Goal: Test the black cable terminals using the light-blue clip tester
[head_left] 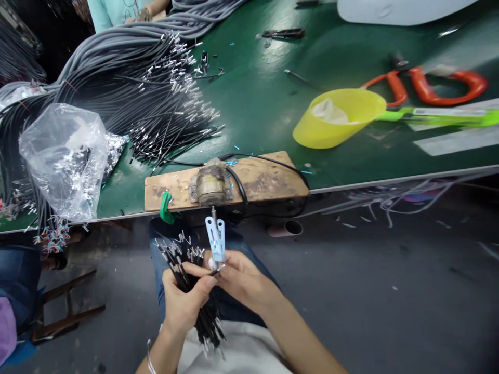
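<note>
My left hand [185, 301] is wrapped round a bundle of short black cables [206, 324] with bare silvery ends, above my lap. Between its thumb and forefinger, one cable [213, 272] sticks out toward the right. My right hand [247, 280] is closed at that cable's tip, its fingers bunched together. A light blue clothespin [215, 239] stands just above these fingertips, in line with a thin metal rod [214, 214] below a taped block [211, 183]. Whether my right fingers touch the clothespin is hard to tell.
The taped block sits on a wooden board [265, 179] at the table edge, beside a green clamp [166, 208]. Grey cables [117, 57] and a plastic bag [64, 156] lie left. A yellow scoop [339, 119] and orange-handled pliers [429, 88] lie right. A co-worker's sleeve [101, 13] shows behind.
</note>
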Demonstrator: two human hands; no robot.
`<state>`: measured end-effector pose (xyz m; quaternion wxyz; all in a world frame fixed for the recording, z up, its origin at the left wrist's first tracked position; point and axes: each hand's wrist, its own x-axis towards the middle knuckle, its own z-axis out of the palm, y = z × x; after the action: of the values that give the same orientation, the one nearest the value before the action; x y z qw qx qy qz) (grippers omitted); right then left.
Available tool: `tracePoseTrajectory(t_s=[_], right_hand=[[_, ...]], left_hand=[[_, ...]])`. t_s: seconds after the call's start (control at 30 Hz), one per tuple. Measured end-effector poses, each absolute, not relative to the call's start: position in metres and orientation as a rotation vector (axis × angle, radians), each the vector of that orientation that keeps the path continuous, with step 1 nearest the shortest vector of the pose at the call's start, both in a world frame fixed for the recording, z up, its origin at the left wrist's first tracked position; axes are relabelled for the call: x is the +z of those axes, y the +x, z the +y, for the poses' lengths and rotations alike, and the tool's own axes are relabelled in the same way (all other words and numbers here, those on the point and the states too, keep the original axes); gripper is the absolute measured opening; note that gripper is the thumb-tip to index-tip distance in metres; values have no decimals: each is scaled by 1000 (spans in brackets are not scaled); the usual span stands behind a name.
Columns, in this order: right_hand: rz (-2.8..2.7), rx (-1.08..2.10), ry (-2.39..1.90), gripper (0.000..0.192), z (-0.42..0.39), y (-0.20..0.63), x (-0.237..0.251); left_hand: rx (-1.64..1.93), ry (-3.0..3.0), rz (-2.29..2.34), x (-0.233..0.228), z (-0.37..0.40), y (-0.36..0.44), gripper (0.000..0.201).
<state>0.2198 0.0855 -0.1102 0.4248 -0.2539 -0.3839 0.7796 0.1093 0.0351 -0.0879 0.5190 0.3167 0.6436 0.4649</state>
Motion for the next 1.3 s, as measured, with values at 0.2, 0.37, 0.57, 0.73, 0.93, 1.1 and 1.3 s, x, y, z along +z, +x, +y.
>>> tracePoseTrajectory(t_s=[0.2,0.37,0.57,0.73,0.93,1.1,1.3], right_hand=[[-1008,1725,-893,25,107,239,-107],[-1438,1314,-686,18,98,248,-106],[-1575,1104,-789,16,85,236,-107],[-1467,1192,-809,14,87,236,-113],[-1454,1080,-789,8,82,230,-113],[-1178,1499,-652,17,76,219,-115],[-773,2026,-629,32,85,220,-116]], left_hand=[[1160,791,1543,-84,41,101,23],[1075,694,1468,-88,40,105,41],[1046,626,1409,-89,37,109,47],[1083,620,1399,-84,40,100,46],[1084,624,1379,-83,43,99,44],[1080,701,1374,-83,42,100,41],[1161,896,1428,-79,44,99,20]])
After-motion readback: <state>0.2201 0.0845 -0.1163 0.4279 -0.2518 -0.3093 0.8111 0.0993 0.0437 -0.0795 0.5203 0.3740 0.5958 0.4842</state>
